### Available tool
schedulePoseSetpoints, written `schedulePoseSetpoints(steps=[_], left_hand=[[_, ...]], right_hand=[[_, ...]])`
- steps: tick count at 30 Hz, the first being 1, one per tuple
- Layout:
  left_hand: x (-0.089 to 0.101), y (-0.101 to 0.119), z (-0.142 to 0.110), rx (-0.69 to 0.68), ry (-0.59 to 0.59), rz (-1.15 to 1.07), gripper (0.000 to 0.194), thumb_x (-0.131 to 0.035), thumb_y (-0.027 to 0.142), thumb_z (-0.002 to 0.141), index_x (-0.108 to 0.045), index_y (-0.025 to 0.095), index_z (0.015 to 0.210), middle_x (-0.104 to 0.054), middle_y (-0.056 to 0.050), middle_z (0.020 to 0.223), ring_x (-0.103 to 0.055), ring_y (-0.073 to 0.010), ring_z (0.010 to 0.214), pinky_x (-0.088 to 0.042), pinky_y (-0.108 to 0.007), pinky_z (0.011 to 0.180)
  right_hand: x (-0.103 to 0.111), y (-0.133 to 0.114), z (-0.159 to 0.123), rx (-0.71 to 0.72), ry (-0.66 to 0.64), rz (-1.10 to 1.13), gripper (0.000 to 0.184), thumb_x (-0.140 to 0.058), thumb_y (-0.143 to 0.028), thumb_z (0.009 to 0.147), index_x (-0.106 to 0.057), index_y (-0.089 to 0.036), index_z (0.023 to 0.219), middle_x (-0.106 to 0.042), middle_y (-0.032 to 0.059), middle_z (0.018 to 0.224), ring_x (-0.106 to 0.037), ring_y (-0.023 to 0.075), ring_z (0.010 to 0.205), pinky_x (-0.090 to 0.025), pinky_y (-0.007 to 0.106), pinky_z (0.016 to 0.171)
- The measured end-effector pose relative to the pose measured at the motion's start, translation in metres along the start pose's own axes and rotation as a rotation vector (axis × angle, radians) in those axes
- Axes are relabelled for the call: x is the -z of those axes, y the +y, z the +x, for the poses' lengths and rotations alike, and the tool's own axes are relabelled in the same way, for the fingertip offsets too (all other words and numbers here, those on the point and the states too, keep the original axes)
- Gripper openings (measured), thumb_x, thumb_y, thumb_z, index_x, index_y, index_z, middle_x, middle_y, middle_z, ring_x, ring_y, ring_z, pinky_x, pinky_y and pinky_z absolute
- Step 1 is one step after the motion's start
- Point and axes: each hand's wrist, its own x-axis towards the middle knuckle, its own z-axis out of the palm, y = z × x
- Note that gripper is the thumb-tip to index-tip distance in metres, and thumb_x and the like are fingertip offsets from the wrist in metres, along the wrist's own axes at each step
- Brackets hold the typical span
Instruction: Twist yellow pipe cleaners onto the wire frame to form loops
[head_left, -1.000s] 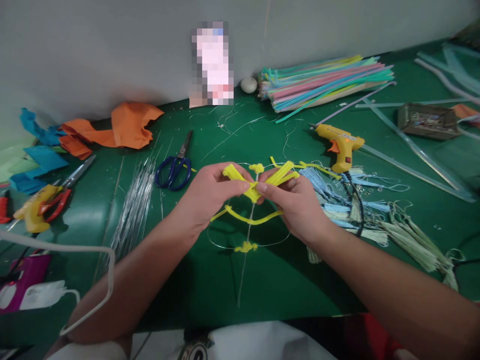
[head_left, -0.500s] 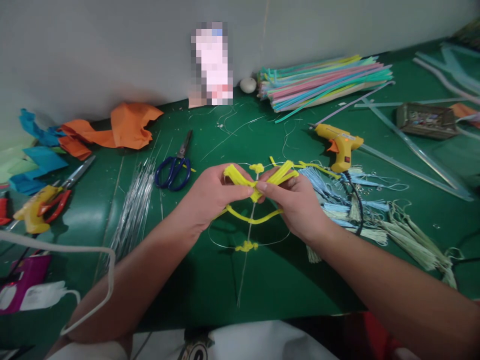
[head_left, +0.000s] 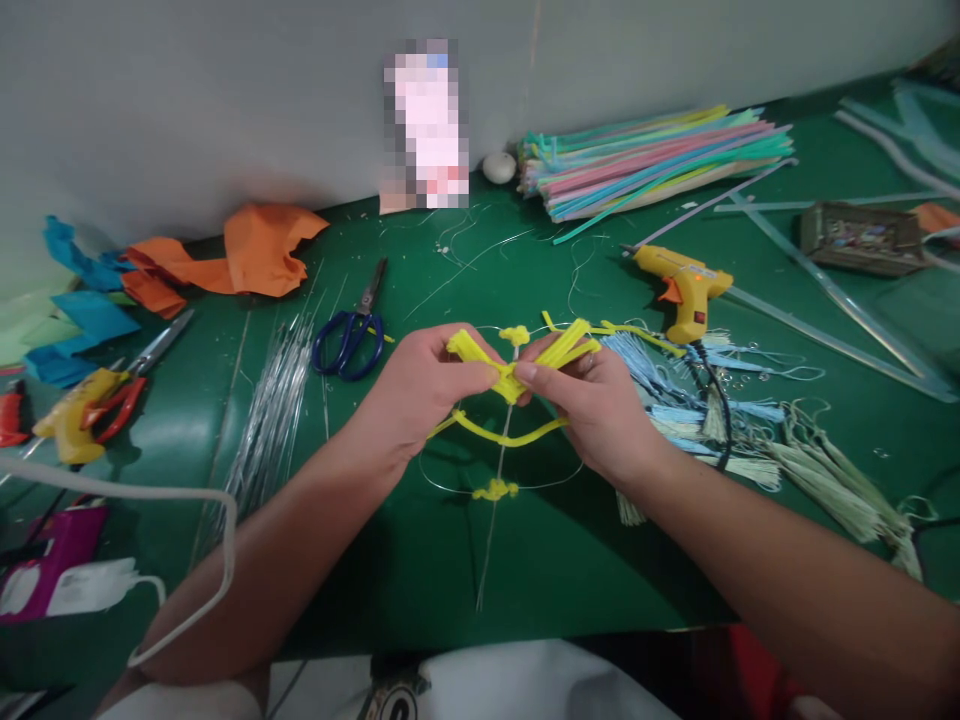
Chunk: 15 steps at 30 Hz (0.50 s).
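Yellow pipe cleaners (head_left: 559, 350), folded into a bow-like bundle, are pinched between my two hands over the middle of the table. My left hand (head_left: 442, 385) grips the left part, its thumb pressed at the centre. My right hand (head_left: 585, 390) holds the right part, thumb and fingers closed near the same point. A thin wire frame (head_left: 491, 545) runs down behind the bundle, with a wire loop and a curved yellow pipe cleaner (head_left: 510, 440) below. Small yellow twisted pieces sit on the wire, one above (head_left: 514, 336) and one below (head_left: 495, 490). Fingertips behind the bundle are partly hidden.
Blue-handled scissors (head_left: 349, 340) and silvery wires (head_left: 270, 420) lie left. A yellow glue gun (head_left: 684, 290), tassels (head_left: 690, 400) and a small box of beads (head_left: 862, 238) are right. Coloured pipe cleaners (head_left: 652, 165) and a blurred phone (head_left: 431, 125) stand at the back.
My left thumb has shifted slightly left at the bundle's centre. Both hands keep their hold, and the whole view has moved a little.
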Motion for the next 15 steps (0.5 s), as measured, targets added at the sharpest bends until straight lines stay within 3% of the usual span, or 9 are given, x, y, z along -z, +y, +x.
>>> schedulePoseSetpoints(steps=[8, 15], left_hand=[[-0.0006, -0.0014, -0.0017, 0.031, -0.027, 0.008, 0.015, -0.075, 0.022, 0.062, -0.061, 0.017, 0.067, -0.053, 0.004, 0.066, -0.048, -0.0103, 0.062, -0.035, -0.025, 0.062], [0.0049, 0.0033, -0.001, 0.008, -0.076, 0.008, 0.017, -0.08, 0.025, 0.065, -0.067, 0.017, 0.074, -0.06, 0.002, 0.073, -0.053, -0.0112, 0.068, -0.04, -0.026, 0.068]], right_hand=[[-0.0007, -0.001, 0.001, 0.006, 0.005, -0.003, 0.016, -0.084, -0.028, 0.07, -0.07, -0.02, 0.073, -0.067, -0.0022, 0.066, -0.062, 0.0121, 0.059, -0.052, 0.027, 0.06], [0.0016, 0.0006, 0.0006, 0.002, -0.009, 0.007, 0.013, -0.081, -0.028, 0.074, -0.07, -0.021, 0.075, -0.067, -0.0028, 0.066, -0.063, 0.0114, 0.06, -0.052, 0.026, 0.062]])
